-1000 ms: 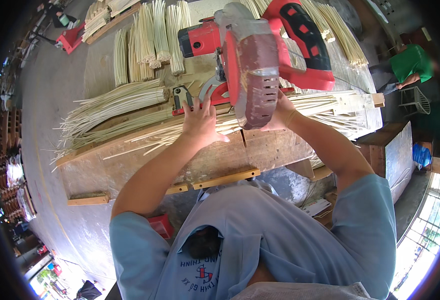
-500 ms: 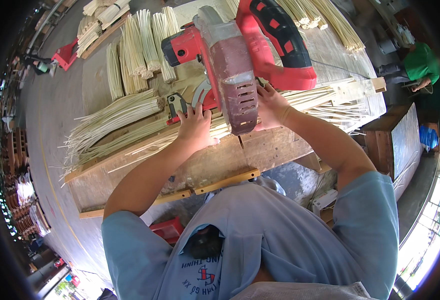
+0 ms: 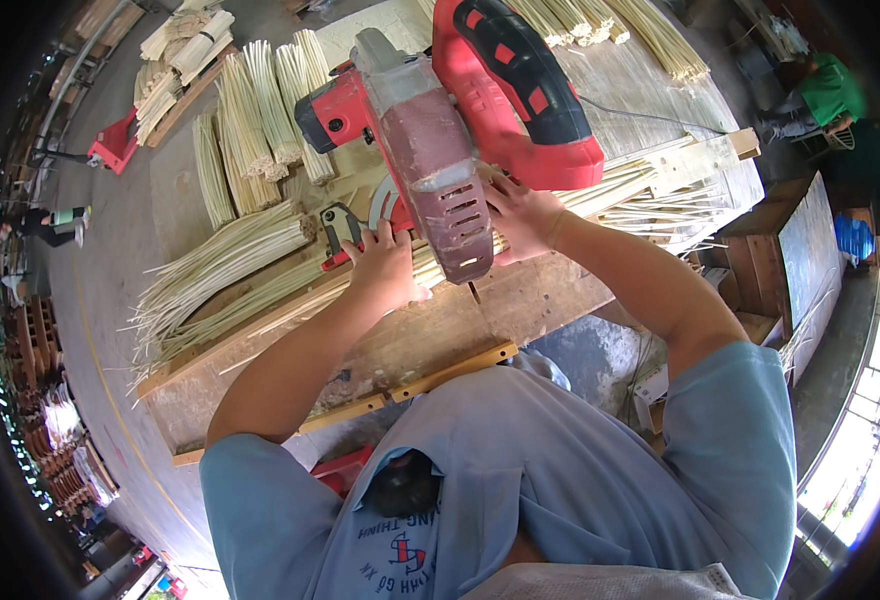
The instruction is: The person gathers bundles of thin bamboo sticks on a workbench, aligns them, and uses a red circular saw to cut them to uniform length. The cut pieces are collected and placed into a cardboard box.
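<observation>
A red and maroon power saw with a black handle (image 3: 525,65) stands over the wooden bench, its slotted guard in front of me. Thin pale cane strips (image 3: 428,268) run crosswise beneath the guard. Left of the guard, my left hand (image 3: 385,268) straddles the strips, fingers spread at the red saw base and thumb on the near side. My right hand (image 3: 522,218) grips the strips on the other side, thumb toward me. The guard partly hides its fingertips, and the blade is out of sight.
Loose cane (image 3: 220,255) lies left on the bench, with upright-laid bundles (image 3: 250,125) behind it and more bundles (image 3: 660,40) at the far right. A wooden box (image 3: 785,250) stands to the right. One person in green (image 3: 830,95) sits beyond; another person (image 3: 52,225) is far left.
The whole view has shifted slightly, so the saw and bench sit further left. Both hands keep their places beside the guard. The far-left person stands lower in the picture.
</observation>
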A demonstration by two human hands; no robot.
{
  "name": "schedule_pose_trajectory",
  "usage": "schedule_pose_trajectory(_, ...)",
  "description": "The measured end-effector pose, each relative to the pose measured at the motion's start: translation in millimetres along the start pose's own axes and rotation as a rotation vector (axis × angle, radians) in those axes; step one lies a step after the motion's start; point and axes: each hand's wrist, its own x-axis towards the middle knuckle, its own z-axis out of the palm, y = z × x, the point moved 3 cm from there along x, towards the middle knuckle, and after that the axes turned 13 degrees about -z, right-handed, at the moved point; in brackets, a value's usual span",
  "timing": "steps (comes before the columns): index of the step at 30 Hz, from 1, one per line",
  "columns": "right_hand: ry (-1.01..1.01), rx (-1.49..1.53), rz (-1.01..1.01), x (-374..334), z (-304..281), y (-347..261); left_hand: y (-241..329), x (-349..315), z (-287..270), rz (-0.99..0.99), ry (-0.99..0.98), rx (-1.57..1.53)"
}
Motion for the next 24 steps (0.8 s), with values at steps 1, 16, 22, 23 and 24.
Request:
schedule_pose_trajectory(1, -0.02, 0.003, 0.003, -1, 0, 0, 1, -1, 3, -0.007, 0.036, 0.002)
schedule_pose_trajectory(16, -0.145, 0.113, 0.024, 2, -3, 5, 3, -7, 12, 0.105, 0.477, 0.019)
schedule_pose_trajectory(22, -0.066, 0.172, 0.009, -1, 12, -3, -5, 0, 36, 0.154, 0.509, -0.024)
schedule_pose_trajectory(23, -0.02, 0.191, 0.013, -1, 11, -3, -3, -3, 35, 0.171, 0.546, -0.02)
schedule_pose_trajectory(24, 0.071, 0.129, -0.007, -5, 8, -6, -3, -4, 34, 0.181, 0.556, -0.017)
